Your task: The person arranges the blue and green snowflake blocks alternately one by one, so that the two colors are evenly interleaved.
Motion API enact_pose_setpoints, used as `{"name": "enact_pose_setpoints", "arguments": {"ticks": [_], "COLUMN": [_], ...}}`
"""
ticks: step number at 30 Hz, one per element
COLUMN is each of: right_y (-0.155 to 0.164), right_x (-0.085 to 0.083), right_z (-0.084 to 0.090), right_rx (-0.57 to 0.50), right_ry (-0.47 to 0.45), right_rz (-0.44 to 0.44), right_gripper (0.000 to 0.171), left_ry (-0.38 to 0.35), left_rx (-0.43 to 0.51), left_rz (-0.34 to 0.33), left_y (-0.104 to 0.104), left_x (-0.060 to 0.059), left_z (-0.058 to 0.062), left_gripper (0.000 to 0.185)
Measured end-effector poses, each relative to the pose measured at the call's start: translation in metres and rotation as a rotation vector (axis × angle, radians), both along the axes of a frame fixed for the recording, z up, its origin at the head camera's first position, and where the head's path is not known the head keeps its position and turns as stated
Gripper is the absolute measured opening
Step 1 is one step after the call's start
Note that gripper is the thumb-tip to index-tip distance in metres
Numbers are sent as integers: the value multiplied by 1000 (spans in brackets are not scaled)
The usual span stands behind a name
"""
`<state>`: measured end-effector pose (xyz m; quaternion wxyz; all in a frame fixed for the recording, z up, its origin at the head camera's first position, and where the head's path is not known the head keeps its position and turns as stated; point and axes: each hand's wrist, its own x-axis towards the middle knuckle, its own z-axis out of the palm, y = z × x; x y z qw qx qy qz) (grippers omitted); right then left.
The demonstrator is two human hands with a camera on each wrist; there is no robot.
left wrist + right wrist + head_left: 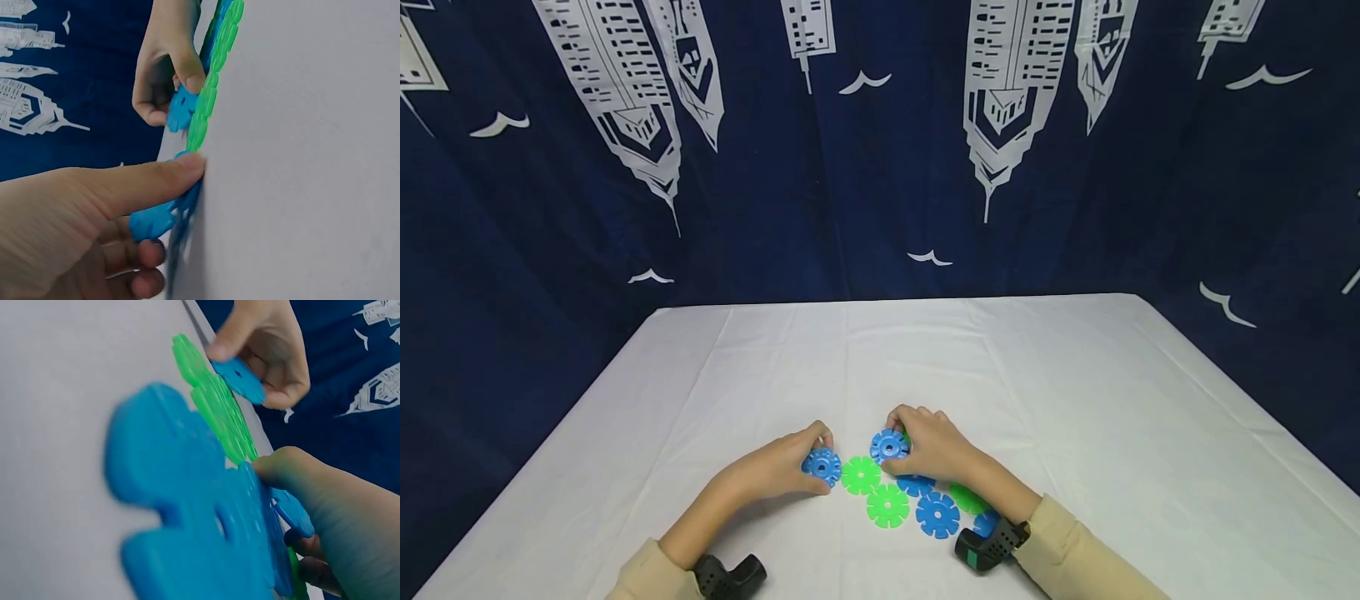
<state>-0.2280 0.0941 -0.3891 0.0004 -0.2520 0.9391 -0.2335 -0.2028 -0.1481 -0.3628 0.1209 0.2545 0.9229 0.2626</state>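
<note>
My left hand (820,452) pinches a blue notched disc (823,466) at the table's near middle. In the left wrist view its thumb (156,181) lies on that disc (152,220), lifted on edge off the cloth. My right hand (897,433) pinches a second blue disc (889,447) just to the right; in the right wrist view that disc (292,514) sits under the thumb (300,478). Between the hands lies a green disc (860,475), with another green disc (887,506) nearer me.
More discs lie flat under and beside my right wrist: blue ones (937,514) and a green one (967,498). The white tablecloth (1075,400) runs back to a dark blue curtain (880,167) printed with white towers.
</note>
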Motion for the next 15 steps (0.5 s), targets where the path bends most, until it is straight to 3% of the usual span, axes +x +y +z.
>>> {"name": "enact_pose_setpoints", "arguments": {"ticks": [4, 8, 11, 15], "right_y": [0, 4, 8, 13], "right_x": [4, 9, 12, 15], "right_z": [2, 4, 5, 8], "right_rx": [-26, -59, -90, -156], "right_ry": [-75, -133, -162, -234], "right_rz": [-6, 0, 34, 95], "right_gripper": [46, 46, 42, 35], "left_ry": [25, 59, 72, 61], "left_rx": [37, 92, 144, 214], "left_rz": [84, 113, 136, 213], "left_y": [-3, -5, -5, -3], "left_x": [-6, -13, -16, -21], "left_z": [-4, -8, -9, -10], "left_gripper": [42, 36, 30, 27]}}
